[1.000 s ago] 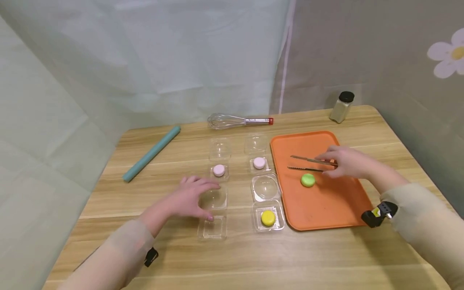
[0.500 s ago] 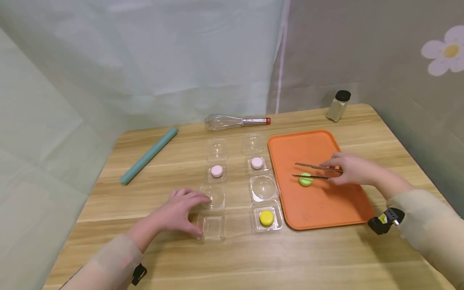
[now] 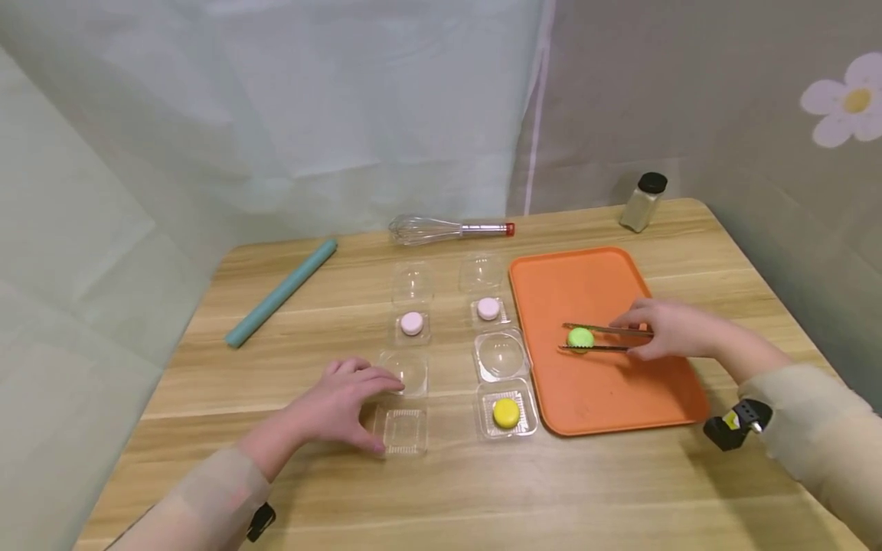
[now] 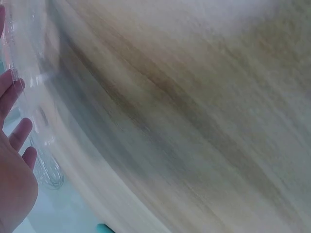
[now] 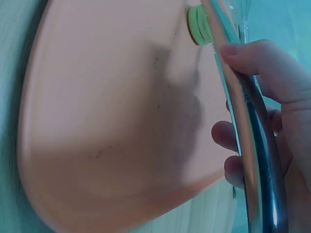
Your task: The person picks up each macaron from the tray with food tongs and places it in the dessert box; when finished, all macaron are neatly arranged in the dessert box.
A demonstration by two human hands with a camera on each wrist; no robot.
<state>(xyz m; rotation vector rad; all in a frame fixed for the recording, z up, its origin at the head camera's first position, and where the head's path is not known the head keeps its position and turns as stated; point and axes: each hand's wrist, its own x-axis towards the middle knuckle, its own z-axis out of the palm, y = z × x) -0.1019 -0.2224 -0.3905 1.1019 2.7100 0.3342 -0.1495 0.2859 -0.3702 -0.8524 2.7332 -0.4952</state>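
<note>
My right hand [image 3: 678,330] grips metal tongs [image 5: 252,131] over the orange tray [image 3: 620,398]. The two arms of the tongs lie on either side of a green macaron [image 3: 581,337]; whether both touch it I cannot tell. In the right wrist view the green macaron [image 5: 198,25] appears at the tongs' far end. My left hand [image 3: 338,405], fingers spread and gently bent, is at the left side of an open clear plastic box [image 3: 403,432] with nothing in its base. The thumb is at the base and the fingers by the lid; the left wrist view shows the hand [image 4: 14,160] only partly.
A yellow macaron [image 3: 506,413] and two pale pink macarons [image 3: 412,324] sit in other open clear boxes. Behind them lies a whisk [image 3: 451,229]. A teal rolling pin [image 3: 281,294] is at left, and a black-capped jar [image 3: 644,202] stands at the back right.
My right hand has moved slightly nearer me, bringing the tongs from beyond the green macaron to around it. My left hand shifted left and a little nearer me, beside the clear box.
</note>
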